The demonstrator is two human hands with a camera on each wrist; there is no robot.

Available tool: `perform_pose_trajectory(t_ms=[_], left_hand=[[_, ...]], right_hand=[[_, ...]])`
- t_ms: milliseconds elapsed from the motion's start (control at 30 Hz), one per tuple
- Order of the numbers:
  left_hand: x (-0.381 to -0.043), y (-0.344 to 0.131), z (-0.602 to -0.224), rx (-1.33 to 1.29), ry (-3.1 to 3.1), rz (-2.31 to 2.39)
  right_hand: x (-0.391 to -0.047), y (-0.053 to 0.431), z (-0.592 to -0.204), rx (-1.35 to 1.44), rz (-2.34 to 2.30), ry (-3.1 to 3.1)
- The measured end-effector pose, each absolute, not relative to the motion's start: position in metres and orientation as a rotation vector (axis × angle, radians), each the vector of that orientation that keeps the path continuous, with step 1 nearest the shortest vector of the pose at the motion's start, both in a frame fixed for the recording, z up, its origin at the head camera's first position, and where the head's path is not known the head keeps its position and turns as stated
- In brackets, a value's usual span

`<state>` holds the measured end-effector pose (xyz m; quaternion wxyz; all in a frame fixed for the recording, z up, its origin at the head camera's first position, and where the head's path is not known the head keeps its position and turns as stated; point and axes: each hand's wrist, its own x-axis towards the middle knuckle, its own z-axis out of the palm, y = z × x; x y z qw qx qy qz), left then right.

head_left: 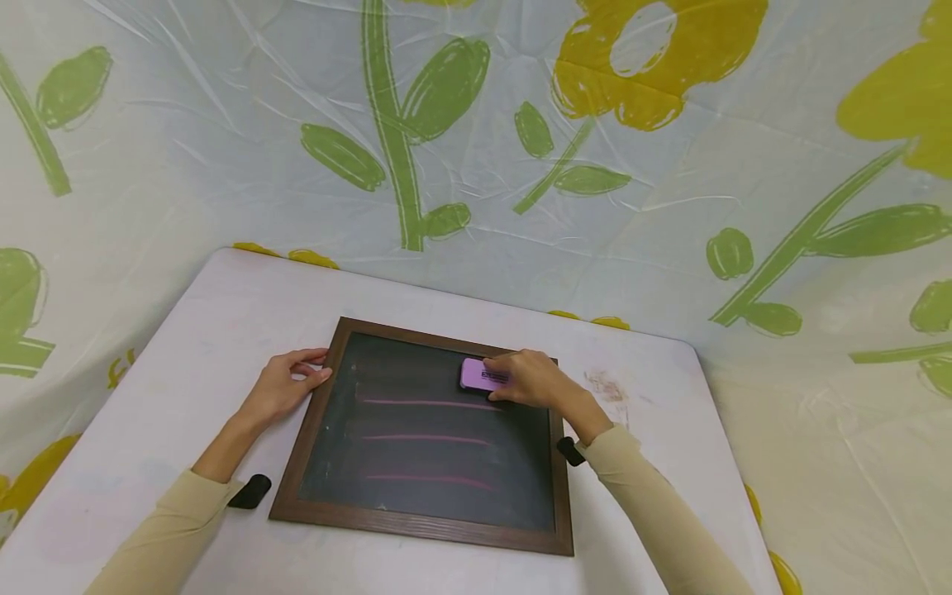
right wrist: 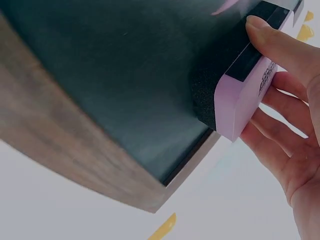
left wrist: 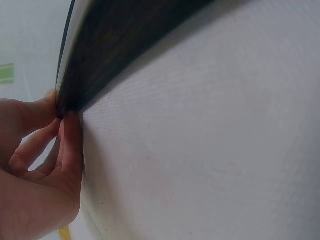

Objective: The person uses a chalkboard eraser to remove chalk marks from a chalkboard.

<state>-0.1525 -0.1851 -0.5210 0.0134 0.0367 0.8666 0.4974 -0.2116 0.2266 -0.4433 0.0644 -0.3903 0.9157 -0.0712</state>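
A framed chalkboard [head_left: 431, 459] lies on the white table, its brown wooden frame [head_left: 416, 526] slightly turned. Three pink chalk lines [head_left: 426, 438] run across its dark surface. At the board's upper left, my left hand [head_left: 286, 384] pinches the frame edge; the left wrist view shows the thumb above and the fingers [left wrist: 72, 142] against the side and underside. My right hand [head_left: 531, 380] grips a purple eraser [head_left: 476, 374] near the upper right corner. In the right wrist view, the black felt side of the eraser [right wrist: 227, 100] faces the board, with the thumb along one edge.
The white table [head_left: 253, 285] has rounded corners and a brownish smudge [head_left: 606, 386] right of the board. Behind and around it hangs a pale sheet [head_left: 283, 66] printed with yellow flowers and green leaves. A black device [head_left: 251, 492] sits at the left cuff, another [head_left: 570, 451] at the right.
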Motion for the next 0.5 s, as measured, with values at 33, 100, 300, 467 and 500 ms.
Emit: perform_pose_trajectory(t_ms=[33, 100, 300, 467, 500], left_hand=[[-0.153, -0.185, -0.521, 0.117, 2.702, 1.556], [-0.153, -0.185, -0.521, 0.125, 2.709, 1.559], [-0.153, -0.186, -0.52, 0.147, 2.715, 1.536], [-0.154, -0.185, -0.52, 0.14, 2.721, 1.517], [-0.154, -0.185, -0.52, 0.136, 2.72, 1.514]], right_hand=[[-0.211, 0.229, -0.444, -1.167, -0.215, 2.768], [-0.211, 0.232, -0.446, -1.145, -0.222, 2.774], [-0.207, 0.24, -0.449, -1.132, -0.242, 2.785], [-0.199, 0.247, -0.443, -1.145, -0.271, 2.797], [-0.197, 0.248, -0.442, -1.152, -0.278, 2.798]])
